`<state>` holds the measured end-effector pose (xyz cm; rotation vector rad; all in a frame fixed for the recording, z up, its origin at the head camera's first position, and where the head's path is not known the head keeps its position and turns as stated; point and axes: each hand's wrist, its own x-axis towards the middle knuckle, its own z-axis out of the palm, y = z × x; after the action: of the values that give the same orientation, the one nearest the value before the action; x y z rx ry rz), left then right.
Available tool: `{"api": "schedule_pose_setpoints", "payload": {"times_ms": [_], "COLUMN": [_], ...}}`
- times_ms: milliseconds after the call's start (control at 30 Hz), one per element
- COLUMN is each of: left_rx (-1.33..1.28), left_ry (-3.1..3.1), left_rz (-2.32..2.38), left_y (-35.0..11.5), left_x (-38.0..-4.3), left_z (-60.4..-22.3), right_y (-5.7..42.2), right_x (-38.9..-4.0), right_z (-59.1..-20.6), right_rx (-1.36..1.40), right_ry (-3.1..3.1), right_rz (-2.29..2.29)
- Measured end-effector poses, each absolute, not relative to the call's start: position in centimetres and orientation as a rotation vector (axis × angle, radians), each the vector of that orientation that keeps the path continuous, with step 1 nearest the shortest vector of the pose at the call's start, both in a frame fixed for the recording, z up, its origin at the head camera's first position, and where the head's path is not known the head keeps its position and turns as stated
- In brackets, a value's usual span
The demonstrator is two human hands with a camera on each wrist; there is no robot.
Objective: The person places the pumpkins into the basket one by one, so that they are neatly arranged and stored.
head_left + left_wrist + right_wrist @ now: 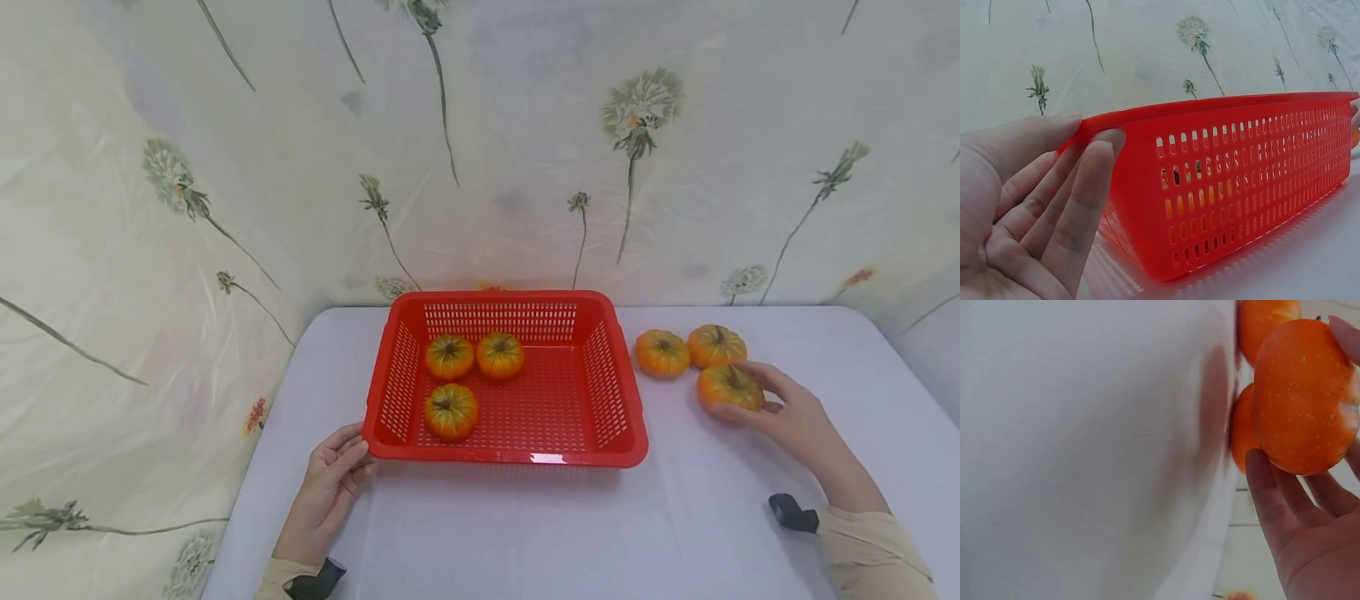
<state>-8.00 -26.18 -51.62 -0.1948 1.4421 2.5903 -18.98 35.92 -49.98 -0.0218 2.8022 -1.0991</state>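
Note:
A red plastic basket (525,455) holds three small orange-green pumpkins, among them one pumpkin (451,412) at the front left. At the basket's front left corner, my left hand (330,477) pinches the rim between thumb and fingers; the left wrist view shows the thumb on top of the rim (1166,111) and fingers beneath. To the right of the basket, my right hand (787,412) grips a pumpkin (729,388) from its right side. In the right wrist view this pumpkin (1304,397) is raised off the white cloth, fingers and thumb around it.
Two more pumpkins lie just behind the gripped one, a left one (662,353) and a right one (717,346). A white cloth (510,533) covers the table. Flower-printed sheeting (495,150) hangs behind and at the sides.

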Motion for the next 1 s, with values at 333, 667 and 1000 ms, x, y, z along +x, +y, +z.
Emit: {"api": "schedule_pose_setpoints", "payload": {"times_ms": [333,667,1000], "left_rx": [-0.118,-0.174,-0.164], "left_ry": [1.425,1.470,1.476], "left_rz": [2.603,2.592,2.591], "left_y": [-26.4,-26.2,-26.2], "left_x": [-8.1,-8.0,-8.0], "left_z": [-51.9,-51.8,-51.8], "right_y": [34.5,32.1,30.0], "right_x": [-19.1,-19.4,-19.7], "right_z": [-48.3,-46.1,-43.5], "right_rx": [-0.115,-0.188,-0.311], "right_ry": [2.881,2.920,2.951], "right_rz": [-1.024,-1.058,-1.057]}}
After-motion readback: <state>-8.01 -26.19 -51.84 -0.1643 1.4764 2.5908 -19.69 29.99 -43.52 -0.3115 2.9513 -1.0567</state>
